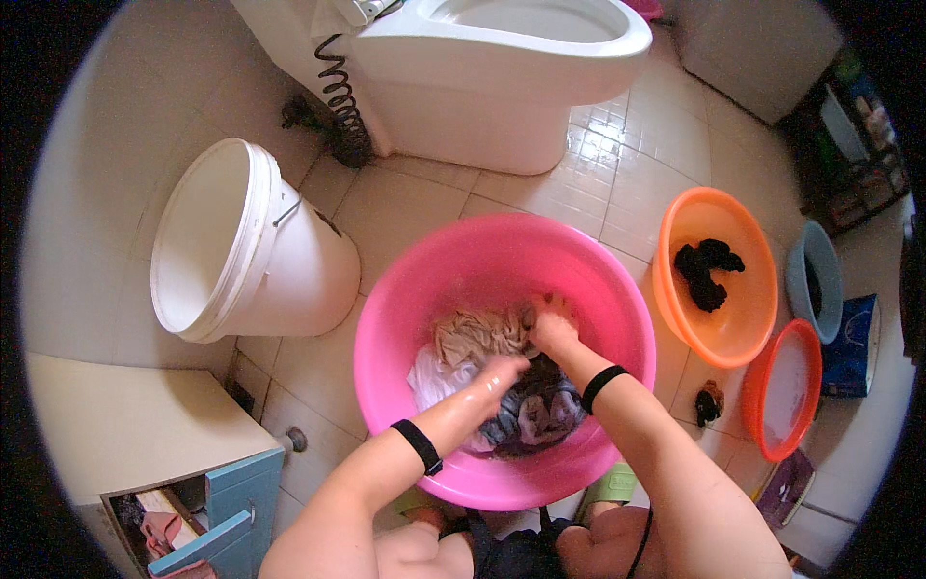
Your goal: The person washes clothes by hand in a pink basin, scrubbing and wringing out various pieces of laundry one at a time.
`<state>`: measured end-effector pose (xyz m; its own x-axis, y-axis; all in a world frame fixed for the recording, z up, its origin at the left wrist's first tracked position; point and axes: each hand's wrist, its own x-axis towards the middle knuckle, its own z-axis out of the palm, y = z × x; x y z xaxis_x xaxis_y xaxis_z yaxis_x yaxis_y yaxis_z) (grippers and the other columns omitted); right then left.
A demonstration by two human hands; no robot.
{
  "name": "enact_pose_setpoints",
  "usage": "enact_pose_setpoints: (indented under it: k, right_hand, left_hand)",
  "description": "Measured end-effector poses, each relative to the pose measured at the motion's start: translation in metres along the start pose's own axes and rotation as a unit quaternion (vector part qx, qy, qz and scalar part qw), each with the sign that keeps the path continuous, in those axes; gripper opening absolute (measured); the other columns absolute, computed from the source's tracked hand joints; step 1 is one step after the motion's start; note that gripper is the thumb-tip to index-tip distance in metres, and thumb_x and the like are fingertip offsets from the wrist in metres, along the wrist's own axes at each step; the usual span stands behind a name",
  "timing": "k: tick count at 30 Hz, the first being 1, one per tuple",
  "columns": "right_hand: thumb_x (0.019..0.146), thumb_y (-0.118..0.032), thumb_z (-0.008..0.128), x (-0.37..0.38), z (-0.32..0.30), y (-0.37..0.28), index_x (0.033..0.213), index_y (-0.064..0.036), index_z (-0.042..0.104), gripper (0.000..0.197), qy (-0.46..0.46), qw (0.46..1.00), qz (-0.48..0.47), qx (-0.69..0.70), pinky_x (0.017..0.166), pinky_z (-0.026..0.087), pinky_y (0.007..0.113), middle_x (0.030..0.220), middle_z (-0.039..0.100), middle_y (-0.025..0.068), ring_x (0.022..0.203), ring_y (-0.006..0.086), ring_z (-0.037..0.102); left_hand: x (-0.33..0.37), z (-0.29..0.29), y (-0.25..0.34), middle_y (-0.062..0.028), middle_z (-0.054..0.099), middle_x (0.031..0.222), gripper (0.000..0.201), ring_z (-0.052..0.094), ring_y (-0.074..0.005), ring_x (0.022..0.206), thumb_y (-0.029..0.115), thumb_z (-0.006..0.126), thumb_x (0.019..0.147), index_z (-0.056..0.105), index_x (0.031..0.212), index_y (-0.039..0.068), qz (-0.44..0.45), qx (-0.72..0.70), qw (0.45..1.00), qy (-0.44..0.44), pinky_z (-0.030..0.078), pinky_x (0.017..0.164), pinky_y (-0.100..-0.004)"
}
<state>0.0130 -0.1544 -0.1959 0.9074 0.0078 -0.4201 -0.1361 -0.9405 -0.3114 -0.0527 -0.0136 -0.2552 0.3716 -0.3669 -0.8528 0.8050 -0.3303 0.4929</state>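
Note:
A big pink basin (386, 318) stands on the floor before me, with wet laundry inside. My right hand (553, 328) is closed at the end of a bunched beige cloth (473, 335), near the basin's far inner wall. Lower and to its left, my left hand (502, 374) hovers over the pile; its fingers are blurred and partly turned away. Beneath the hands lie a white cloth (439, 384) and a dark grey-blue garment with pale patches (545, 415). Both wrists wear black bands.
A white bucket (309, 261) leans at the left, near a small cabinet with blue drawers (231, 502). The toilet (482, 106) is ahead. On the right are an orange basin (714, 333) with black cloth, a red basin (786, 391), a blue basin (820, 280) and a dark-brown bundle (709, 403).

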Motion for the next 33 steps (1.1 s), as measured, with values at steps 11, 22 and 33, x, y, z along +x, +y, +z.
enact_pose_setpoints:
  k: [11,22,33]
  right_hand:
    - [0.077,-0.045,0.064,-0.081,-0.042,-0.083,0.107,-0.013,0.062,0.043,0.042,0.942,-0.063,0.327,0.086,0.046,0.041,0.104,0.058,0.018,0.097,0.0349,0.059]
    - [0.086,-0.032,0.056,-0.014,-0.049,-0.052,0.091,-0.0073,0.062,0.025,0.194,0.975,-0.003,0.107,0.072,0.049,0.048,0.088,0.06,0.0195,0.083,0.0385,0.061]
    - [0.079,-0.047,0.061,0.007,0.036,0.035,0.145,-0.0159,0.024,0.082,0.012,0.982,-0.075,-0.173,0.102,0.024,0.061,0.146,0.021,0.0207,0.132,0.0436,0.021]
  left_hand:
    - [-0.035,-0.063,0.098,-0.0123,0.062,0.101,0.047,0.059,-0.0264,0.092,0.05,0.054,0.087,0.059,0.1,0.005,0.078,-0.354,0.932,0.004,0.051,0.077,-0.0404]
    - [0.012,-0.058,0.056,-0.0096,0.062,0.111,0.028,0.061,-0.0215,0.098,0.021,0.046,0.095,0.052,0.12,0.007,0.174,-0.239,0.945,0.137,0.05,0.083,-0.0336]
    - [0.003,-0.036,0.075,-0.0215,0.02,0.15,0.066,0.022,-0.0353,0.137,0.036,0.059,0.085,0.037,0.137,0.002,0.056,0.3,0.924,0.228,0.021,0.111,-0.0436]
